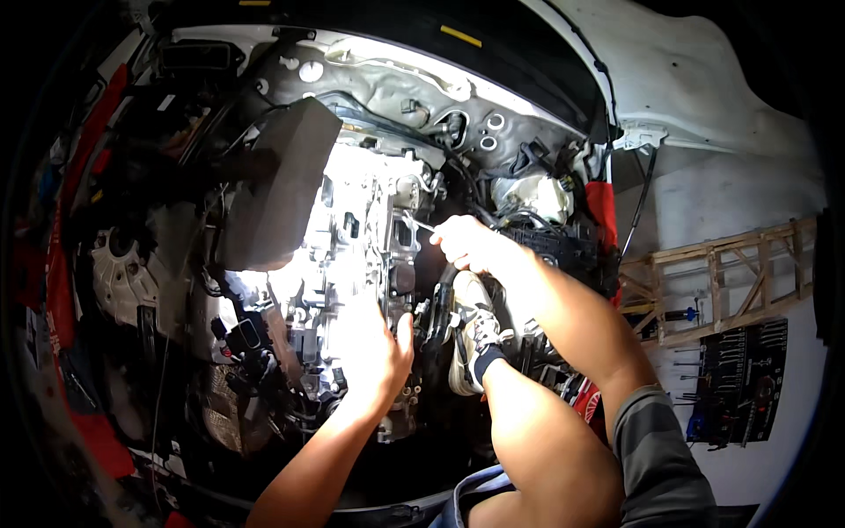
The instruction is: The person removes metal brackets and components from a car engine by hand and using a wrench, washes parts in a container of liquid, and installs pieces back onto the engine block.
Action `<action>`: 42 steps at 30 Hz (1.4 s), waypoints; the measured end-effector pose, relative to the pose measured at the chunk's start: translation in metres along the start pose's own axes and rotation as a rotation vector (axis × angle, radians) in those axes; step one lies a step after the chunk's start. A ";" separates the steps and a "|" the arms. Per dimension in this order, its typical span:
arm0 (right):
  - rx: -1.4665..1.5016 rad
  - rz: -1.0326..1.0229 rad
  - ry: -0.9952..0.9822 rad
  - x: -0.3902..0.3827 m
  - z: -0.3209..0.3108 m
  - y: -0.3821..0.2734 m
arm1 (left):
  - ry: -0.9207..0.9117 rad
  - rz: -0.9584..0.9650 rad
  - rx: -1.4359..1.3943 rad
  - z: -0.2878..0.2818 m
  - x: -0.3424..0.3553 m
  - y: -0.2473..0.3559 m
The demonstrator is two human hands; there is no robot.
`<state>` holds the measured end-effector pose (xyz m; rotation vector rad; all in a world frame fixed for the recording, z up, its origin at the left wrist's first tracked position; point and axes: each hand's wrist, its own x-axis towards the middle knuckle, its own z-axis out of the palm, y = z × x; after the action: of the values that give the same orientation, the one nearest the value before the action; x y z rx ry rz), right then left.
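The engine (348, 224) lies in the middle of an open engine bay, its top washed out by strong light. On the near part of it rests my left hand (378, 352), thumb held apart; glare blurs its other fingers. My right hand (466, 242) is closed around a thin metal tool (424, 226), whose far end points left at the engine's right side. Its exact kind cannot be made out. My sneaker (475, 334) is planted inside the bay, just below my right hand, among hoses and dark parts.
A grey box-shaped object (286, 189) stands out over the engine's left side. Red covers (88, 308) line the left fender. To the right are a hood strut (640, 202), a wooden frame (717, 282) and a tool set (735, 383) with several wrenches on the floor.
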<state>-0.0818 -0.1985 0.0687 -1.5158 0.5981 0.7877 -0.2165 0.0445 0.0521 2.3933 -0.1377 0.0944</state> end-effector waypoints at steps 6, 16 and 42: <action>0.013 0.195 0.070 0.015 0.014 -0.019 | 0.036 -0.074 -0.096 0.020 0.020 -0.007; -1.980 -0.515 0.480 0.001 0.044 -0.037 | -0.120 -0.103 -0.192 0.033 0.021 -0.036; -0.690 0.247 0.406 0.046 0.076 -0.025 | 0.020 -0.056 -0.230 0.031 0.010 -0.046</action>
<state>-0.0434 -0.1173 0.0491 -2.2989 0.8802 0.9362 -0.1997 0.0562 -0.0003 2.1642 -0.0677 0.0727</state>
